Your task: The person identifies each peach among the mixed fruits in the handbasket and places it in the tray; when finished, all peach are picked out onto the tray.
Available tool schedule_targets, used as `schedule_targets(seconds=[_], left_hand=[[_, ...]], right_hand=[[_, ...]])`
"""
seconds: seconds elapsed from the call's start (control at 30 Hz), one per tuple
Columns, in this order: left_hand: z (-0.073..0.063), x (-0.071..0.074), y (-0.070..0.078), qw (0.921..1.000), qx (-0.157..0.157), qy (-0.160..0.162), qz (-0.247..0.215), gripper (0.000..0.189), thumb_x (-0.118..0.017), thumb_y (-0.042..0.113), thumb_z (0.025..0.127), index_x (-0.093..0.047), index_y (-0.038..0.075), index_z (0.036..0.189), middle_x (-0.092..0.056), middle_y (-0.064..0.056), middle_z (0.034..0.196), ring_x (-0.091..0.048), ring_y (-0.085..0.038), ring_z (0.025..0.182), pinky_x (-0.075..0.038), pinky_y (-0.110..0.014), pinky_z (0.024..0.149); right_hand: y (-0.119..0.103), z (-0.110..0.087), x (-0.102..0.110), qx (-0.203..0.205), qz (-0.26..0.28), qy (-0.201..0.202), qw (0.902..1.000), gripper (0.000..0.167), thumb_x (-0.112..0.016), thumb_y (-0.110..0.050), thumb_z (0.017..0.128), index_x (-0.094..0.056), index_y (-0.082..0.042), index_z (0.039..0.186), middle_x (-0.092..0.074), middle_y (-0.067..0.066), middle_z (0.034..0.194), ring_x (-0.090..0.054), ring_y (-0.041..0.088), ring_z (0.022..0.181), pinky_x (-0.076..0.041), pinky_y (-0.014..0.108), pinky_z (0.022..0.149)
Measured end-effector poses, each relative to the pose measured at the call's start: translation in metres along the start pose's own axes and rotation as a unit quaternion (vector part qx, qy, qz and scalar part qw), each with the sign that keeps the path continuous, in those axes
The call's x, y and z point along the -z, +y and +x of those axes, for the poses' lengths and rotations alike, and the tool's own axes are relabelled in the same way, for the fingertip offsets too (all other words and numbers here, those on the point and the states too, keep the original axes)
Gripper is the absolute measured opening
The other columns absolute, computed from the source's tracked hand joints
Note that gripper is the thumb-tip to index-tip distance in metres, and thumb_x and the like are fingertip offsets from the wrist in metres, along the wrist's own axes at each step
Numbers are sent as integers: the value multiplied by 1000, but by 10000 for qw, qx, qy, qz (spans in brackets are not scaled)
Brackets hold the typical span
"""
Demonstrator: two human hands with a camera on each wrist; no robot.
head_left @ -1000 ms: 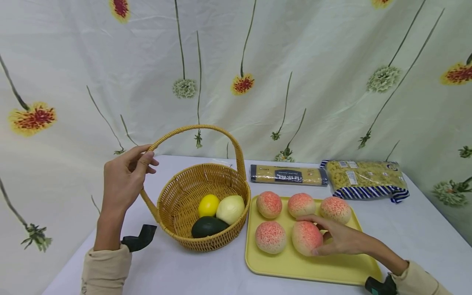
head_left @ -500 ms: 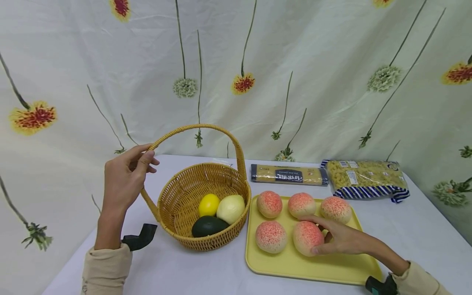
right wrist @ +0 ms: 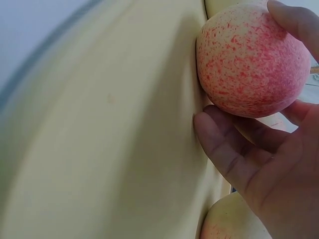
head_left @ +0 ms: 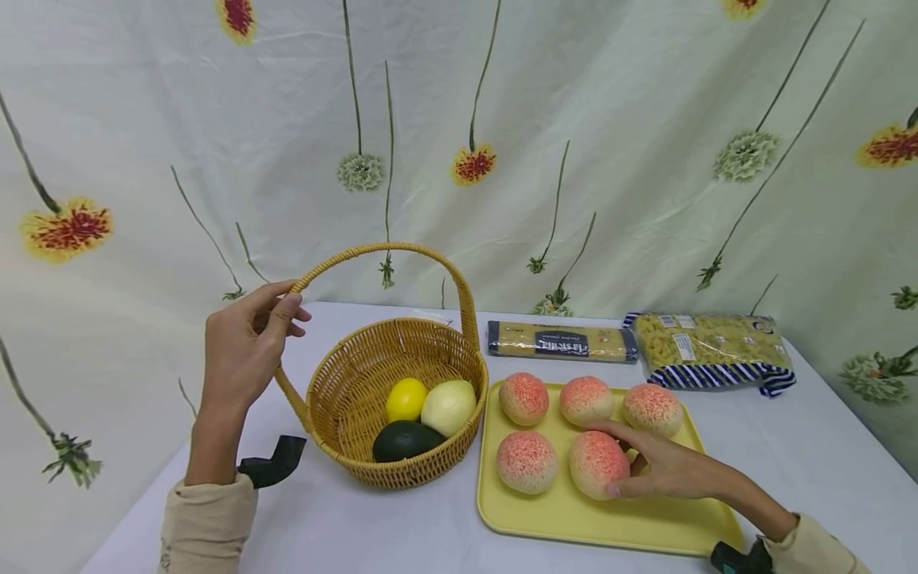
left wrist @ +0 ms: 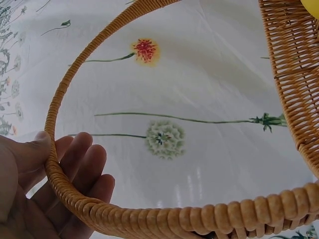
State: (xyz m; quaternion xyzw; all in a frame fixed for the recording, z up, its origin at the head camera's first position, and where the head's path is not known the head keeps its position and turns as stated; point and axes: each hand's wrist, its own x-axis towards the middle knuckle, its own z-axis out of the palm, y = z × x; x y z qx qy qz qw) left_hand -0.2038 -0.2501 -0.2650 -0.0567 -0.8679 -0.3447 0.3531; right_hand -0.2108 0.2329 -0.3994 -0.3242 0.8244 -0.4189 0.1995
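Observation:
My left hand (head_left: 247, 343) grips the left side of the arched handle (left wrist: 57, 114) of a wicker basket (head_left: 358, 351). Inside the basket lie a yellow lemon (head_left: 406, 399), a pale yellow-green round fruit (head_left: 449, 406) and a dark green oval, avocado-like fruit (head_left: 406, 441). On a yellow tray (head_left: 559, 530) to the right, my right hand (head_left: 663, 466) holds the near middle peach (head_left: 597, 465) between thumb and fingers. In the right wrist view this peach (right wrist: 249, 59) sits against the tray surface, its red speckled side showing. Several more peaches (head_left: 527, 461) rest on the tray.
Behind the tray lie a long pack of pasta (head_left: 562, 340) and a bag of short pasta (head_left: 713, 347) with blue-striped ends. A white cloth (head_left: 344, 530) covers the table. A flower-printed curtain (head_left: 631, 207) hangs at the back.

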Motion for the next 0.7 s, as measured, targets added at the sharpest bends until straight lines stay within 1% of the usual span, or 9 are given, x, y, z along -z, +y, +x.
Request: schedule_targets(seconds=[0.33, 0.4, 0.47, 0.57, 0.63, 0.7], left_hand=[[0, -2, 0, 9989, -285, 216, 291, 30, -56, 23, 98, -66, 5, 119, -71, -13, 82, -52, 15, 61, -43, -9, 52], [-1, -2, 1, 9982, -330, 249, 439, 29, -55, 22, 98, -66, 5, 119, -71, -12, 83, -58, 7, 62, -42, -9, 51], [-1, -2, 2, 9971, -374, 258, 604, 29, -55, 22, 98, -66, 4, 118, -71, -13, 84, -64, -6, 65, -41, -10, 51], [-1, -2, 5, 9944, -472, 245, 918, 29, -53, 21, 99, -65, 2, 117, -71, -14, 84, -65, -25, 67, -42, -17, 52], [-2, -2, 6, 9918, -526, 256, 1136, 30, -52, 22, 100, -64, 0, 116, -70, -16, 83, -62, -28, 66, -42, -24, 52], [-2, -2, 8, 9881, -649, 390, 1341, 31, -52, 22, 99, -64, -1, 117, -69, -18, 88, -61, -31, 68, -45, -36, 52]], right_hand=[[-1, -5, 1, -125, 243, -18, 9996, 68, -67, -18, 89, -32, -6, 147, -45, 19, 136, -54, 10, 107, -53, 30, 79], [-1, -5, 0, -151, 274, 17, 9995, 68, -67, -19, 90, -33, -6, 147, -45, 19, 136, -54, 11, 107, -53, 30, 79], [-2, -6, 0, -179, 293, 55, 9994, 68, -67, -19, 90, -33, -7, 147, -45, 19, 137, -54, 14, 107, -53, 30, 79], [-4, -6, -1, -201, 256, 135, 9994, 66, -67, -20, 90, -35, -7, 146, -44, 20, 138, -54, 19, 107, -54, 31, 79], [-6, -6, -1, -206, 144, 222, 9994, 65, -67, -22, 90, -37, -9, 146, -43, 21, 139, -54, 23, 109, -53, 30, 80], [-7, -7, -1, -176, 16, 320, 9993, 63, -67, -23, 90, -39, -11, 145, -43, 20, 140, -55, 26, 111, -53, 30, 81]])
